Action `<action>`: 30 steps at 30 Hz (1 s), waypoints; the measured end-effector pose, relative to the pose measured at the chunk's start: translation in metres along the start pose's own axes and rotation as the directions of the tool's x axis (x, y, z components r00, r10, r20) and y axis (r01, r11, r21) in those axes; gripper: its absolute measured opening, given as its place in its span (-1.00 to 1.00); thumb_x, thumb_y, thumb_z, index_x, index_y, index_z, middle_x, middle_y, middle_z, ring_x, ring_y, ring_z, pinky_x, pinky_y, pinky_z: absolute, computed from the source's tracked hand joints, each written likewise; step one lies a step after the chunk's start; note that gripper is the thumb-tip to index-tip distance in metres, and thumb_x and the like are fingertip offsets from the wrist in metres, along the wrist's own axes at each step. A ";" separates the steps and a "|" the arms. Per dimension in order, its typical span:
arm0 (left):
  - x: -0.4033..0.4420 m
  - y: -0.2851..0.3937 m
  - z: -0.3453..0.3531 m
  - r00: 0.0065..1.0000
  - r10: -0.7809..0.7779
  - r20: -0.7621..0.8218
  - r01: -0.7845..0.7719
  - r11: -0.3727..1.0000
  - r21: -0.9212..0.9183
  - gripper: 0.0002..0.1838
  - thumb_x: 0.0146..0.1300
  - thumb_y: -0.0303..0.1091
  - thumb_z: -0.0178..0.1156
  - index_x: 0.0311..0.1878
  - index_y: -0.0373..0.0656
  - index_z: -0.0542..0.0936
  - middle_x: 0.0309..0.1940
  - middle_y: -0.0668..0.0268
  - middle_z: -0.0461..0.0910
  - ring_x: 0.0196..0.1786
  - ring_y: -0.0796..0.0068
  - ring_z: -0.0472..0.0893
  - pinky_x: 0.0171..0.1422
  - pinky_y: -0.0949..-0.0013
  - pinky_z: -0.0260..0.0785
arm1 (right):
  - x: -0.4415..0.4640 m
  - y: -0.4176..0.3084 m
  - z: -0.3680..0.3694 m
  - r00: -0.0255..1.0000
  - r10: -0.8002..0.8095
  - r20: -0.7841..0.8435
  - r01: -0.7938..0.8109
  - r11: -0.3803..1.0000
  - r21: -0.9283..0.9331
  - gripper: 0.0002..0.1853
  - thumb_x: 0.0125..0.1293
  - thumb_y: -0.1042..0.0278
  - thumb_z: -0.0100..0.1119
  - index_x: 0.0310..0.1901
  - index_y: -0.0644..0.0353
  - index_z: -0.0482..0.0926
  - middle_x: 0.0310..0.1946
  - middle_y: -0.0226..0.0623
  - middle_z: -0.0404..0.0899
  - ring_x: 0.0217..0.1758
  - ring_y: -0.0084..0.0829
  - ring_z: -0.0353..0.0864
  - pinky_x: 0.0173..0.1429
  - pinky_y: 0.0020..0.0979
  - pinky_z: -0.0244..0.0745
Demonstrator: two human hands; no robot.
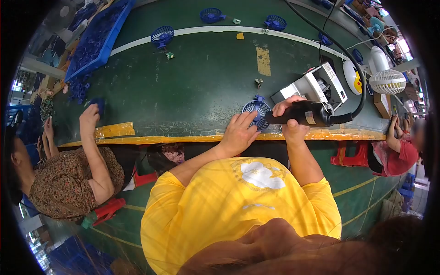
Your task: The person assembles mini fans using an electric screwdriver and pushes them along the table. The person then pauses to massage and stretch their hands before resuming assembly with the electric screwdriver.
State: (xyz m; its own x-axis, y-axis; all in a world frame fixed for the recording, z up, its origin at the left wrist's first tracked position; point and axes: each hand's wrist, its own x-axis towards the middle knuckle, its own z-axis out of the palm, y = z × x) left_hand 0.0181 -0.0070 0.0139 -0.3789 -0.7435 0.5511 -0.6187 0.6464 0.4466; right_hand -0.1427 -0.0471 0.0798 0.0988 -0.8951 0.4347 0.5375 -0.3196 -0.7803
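A small round blue fan housing lies at the front edge of the green bench, its ribbed ring facing up. My left hand grips its near-left rim, fingertips resting on the ring. A thick black corded hand tool is held level in my right hand, fingers and thumb wrapped around its body. The tool's narrow end reaches the right side of the fan housing; whether it touches cannot be made out. Just beyond the housing lies a small circuit board, apparently wired to it.
A white-and-black machine stands right of the fan, near a white desk fan. The tool's black cable arches over the right side. More blue fan housings lie along the far white line. A blue bin and a co-worker's arm are left.
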 end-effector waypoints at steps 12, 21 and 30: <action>-0.002 -0.002 0.004 1.000 -0.010 -0.013 0.009 0.999 -0.037 -0.82 -0.05 -0.38 0.32 -0.44 -0.26 0.55 0.08 0.05 0.48 0.10 0.10 0.44 0.12 0.09 0.25 | 0.000 0.012 -0.001 0.995 0.075 0.067 -0.072 0.996 -0.046 -0.42 -0.04 0.23 0.54 -0.08 0.28 0.40 -0.42 -0.32 0.50 -0.30 -0.47 0.50 -0.17 -0.44 0.46; -0.019 -0.001 0.010 1.000 0.007 -0.019 -0.007 1.000 -0.012 -0.74 -0.07 -0.52 0.21 -0.22 -0.24 0.59 0.04 0.10 0.47 0.07 0.13 0.43 0.11 0.12 0.24 | 0.027 -0.063 -0.027 0.956 -0.291 -0.038 0.279 0.940 -0.195 -0.39 0.06 -0.01 0.42 -0.04 0.26 0.38 -0.47 -0.28 0.47 -0.41 -0.37 0.49 -0.24 -0.33 0.46; -0.015 0.004 0.010 0.979 0.200 0.039 -0.196 0.977 -0.083 -0.74 -0.07 -0.50 0.20 -0.23 -0.27 0.59 0.00 0.13 0.50 0.04 0.18 0.43 0.05 0.16 0.25 | 0.019 -0.049 -0.020 0.976 -0.192 -0.099 0.180 0.976 -0.124 -0.39 0.05 -0.01 0.43 -0.06 0.24 0.37 -0.45 -0.29 0.47 -0.37 -0.39 0.49 -0.18 -0.29 0.46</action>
State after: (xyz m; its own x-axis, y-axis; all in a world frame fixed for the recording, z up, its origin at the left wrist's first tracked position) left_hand 0.0146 0.0047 0.0003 -0.5214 -0.6055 0.6012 -0.4730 0.7915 0.3870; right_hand -0.1844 -0.0545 0.1172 -0.0900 -0.8432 0.5300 0.4386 -0.5113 -0.7390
